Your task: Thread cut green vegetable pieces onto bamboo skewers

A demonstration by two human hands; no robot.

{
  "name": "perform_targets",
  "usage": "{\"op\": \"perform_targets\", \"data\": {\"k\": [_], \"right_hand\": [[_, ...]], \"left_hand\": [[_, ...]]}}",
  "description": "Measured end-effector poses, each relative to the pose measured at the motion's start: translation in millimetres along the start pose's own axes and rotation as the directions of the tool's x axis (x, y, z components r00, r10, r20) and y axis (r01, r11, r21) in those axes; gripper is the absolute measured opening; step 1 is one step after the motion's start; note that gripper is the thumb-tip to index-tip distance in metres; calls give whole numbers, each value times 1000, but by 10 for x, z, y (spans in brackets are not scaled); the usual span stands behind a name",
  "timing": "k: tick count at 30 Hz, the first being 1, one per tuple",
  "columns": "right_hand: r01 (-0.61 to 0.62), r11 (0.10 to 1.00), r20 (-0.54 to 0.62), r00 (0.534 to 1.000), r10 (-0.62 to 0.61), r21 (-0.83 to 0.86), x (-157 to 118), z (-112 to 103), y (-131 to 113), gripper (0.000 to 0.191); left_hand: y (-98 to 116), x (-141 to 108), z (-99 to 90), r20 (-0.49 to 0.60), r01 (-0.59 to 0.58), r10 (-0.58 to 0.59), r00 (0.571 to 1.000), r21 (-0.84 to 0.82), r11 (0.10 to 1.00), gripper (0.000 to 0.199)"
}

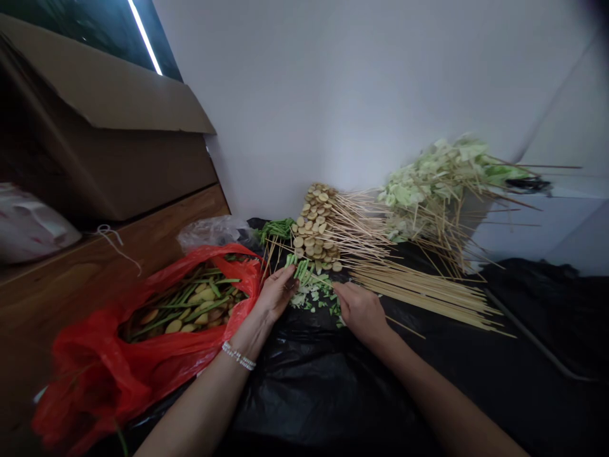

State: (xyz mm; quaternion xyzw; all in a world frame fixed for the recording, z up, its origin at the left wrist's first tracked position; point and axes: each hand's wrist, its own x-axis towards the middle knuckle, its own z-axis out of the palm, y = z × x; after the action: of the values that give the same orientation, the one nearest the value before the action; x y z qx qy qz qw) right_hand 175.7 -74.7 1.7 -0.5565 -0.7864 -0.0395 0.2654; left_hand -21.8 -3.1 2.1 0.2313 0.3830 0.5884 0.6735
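My left hand [276,295], with a beaded bracelet at the wrist, is closed on a short row of cut green bean pieces [302,270]. A thin bamboo skewer [324,280] runs from these pieces to my right hand [360,312], whose fingers pinch it. Below and between the hands lie small chopped green and white bits [314,295] on black plastic sheeting [328,374]. Just behind are stacked skewers of sliced potato [314,219], their bare sticks pointing right. More green bean skewers [277,229] lie behind my left hand.
A red plastic bag [181,363] with potato slices and long green beans sits open at left. Loose bamboo skewers [428,293] lie at right; skewered cabbage leaves [442,168] are piled behind them. A cardboard box [118,165] stands at far left, beside a white wall [333,95].
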Motion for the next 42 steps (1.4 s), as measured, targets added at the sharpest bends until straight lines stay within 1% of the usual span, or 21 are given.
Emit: {"op": "perform_targets", "data": {"k": [2,4,9,11,13,16,18,25,29,32,34,36,38,40,42], "right_hand": [[9,1000,-12,1000,-9,-24,-7,2,-4,31],[14,1000,-15,1000,-14,1,-9,13,-3,31],[22,971,-18,1000,-18,238,18,55,34,26],[18,965,-18,1000,-13,263,25,55,48,26],[12,978,-18,1000,-9,206,23,41,49,25],[9,998,-22,1000,-7,70,9,10,31,27],[11,999,-16,1000,-10,33,3,-5,16,28],[-6,993,3,1000,6,114,8,5,7,26],[-25,978,36,999,17,208,22,31,46,25],[-36,973,36,999,29,227,38,61,78,26],[-31,973,7,1000,31,230,45,78,86,27],[-20,975,-18,1000,25,221,46,84,78,28],[-13,984,-15,1000,15,179,40,72,61,29],[-11,993,6,1000,10,120,35,45,44,30],[-5,998,38,999,3,58,35,6,37,31]], "left_hand": [[1,-1,-4,-21,11,-11,1000,2,1000,11],[8,-12,-1,-20,13,-13,1000,9,1000,11],[29,-34,-8,81,30,-32,996,26,999,16],[29,-30,-20,85,33,-36,996,36,999,16],[23,-22,-31,56,18,-20,998,50,999,15],[11,-10,-29,15,-17,16,1000,58,998,16],[9,-10,-15,7,-22,22,1000,57,998,18],[29,-19,11,-22,-9,9,1000,6,1000,21],[31,-1,-10,-17,-3,3,1000,19,1000,20],[19,-24,11,-34,-20,22,999,40,999,20],[-3,-67,46,-3,-16,16,1000,59,998,21],[-34,-117,84,77,13,-20,997,97,995,25],[-58,-150,109,145,31,-54,988,154,988,26],[-62,-151,112,165,12,-42,985,180,984,26],[-43,-123,96,149,-24,0,989,155,988,24]]}}
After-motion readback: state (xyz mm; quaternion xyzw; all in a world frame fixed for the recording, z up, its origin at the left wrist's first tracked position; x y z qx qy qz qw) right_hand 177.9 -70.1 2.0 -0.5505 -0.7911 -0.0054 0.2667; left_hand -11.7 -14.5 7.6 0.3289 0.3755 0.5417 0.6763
